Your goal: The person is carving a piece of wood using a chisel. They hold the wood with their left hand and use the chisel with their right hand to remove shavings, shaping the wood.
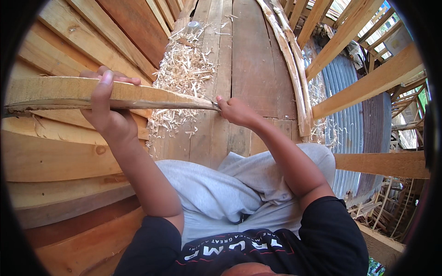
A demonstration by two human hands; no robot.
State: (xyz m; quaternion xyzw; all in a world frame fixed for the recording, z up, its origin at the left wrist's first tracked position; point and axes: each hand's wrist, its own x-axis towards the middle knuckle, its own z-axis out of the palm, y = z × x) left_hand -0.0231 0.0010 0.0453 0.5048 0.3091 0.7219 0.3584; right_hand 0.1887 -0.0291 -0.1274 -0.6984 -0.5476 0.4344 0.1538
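Observation:
A long wooden board [152, 95] with pale faces and a rough, darker lower edge is held up across the left half of the view, narrowing toward its right end. My left hand [107, 94] is wrapped round it, thumb on the side facing me and fingers behind and over the top edge. At the tapered end, my right hand [232, 110] is closed with the tip between its fingers. A small dark edge shows beside those fingers; whether it belongs to the board or to something else, I cannot tell. My crossed legs are below, in grey trousers.
Curled wood shavings [184, 69] lie heaped on the plank floor [251, 60], with a clear cup-like container [193, 26] beyond. Stacked boards [55, 156] line the left. Long pale wood strips [294, 69] lie right, before upright posts [368, 83] and corrugated metal sheets [343, 101].

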